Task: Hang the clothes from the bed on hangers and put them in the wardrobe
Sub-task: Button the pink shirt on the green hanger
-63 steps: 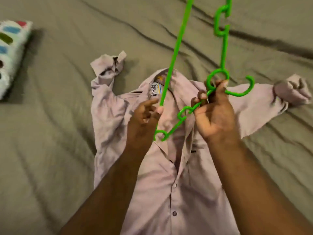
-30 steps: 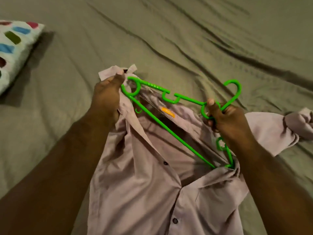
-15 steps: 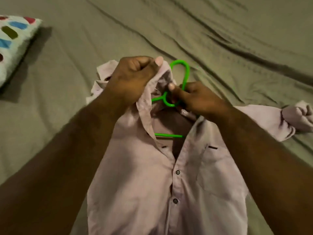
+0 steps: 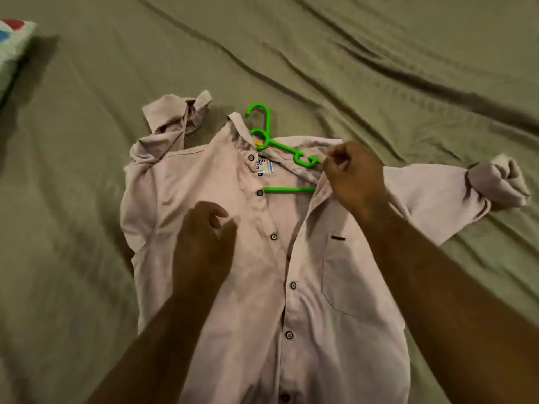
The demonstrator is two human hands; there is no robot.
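Pinching with the right hand, fingers curled tight on the open collar of the shirt, right against the outer arm of the green hanger. Holding nothing in the left hand, fingers loosely bent over the chest panel at 8 o'clock from the right hand; cannot tell whether touching the cloth or just above it. Lying inside the neck, that hanger: lower bar showing across the gap between the two fronts, hook poking out past the collar toward 12 o'clock onto the sheet. Spread flat, front up, unbuttoned at the top, with a printed label showing inside the neck and a chest pocket at 6 o'clock from the right hand. Bunched sleeves out at 10 o'clock and at 3 o'clock. Creased olive sheet all round; at the far 10 o'clock corner, part of a pillow with coloured spots
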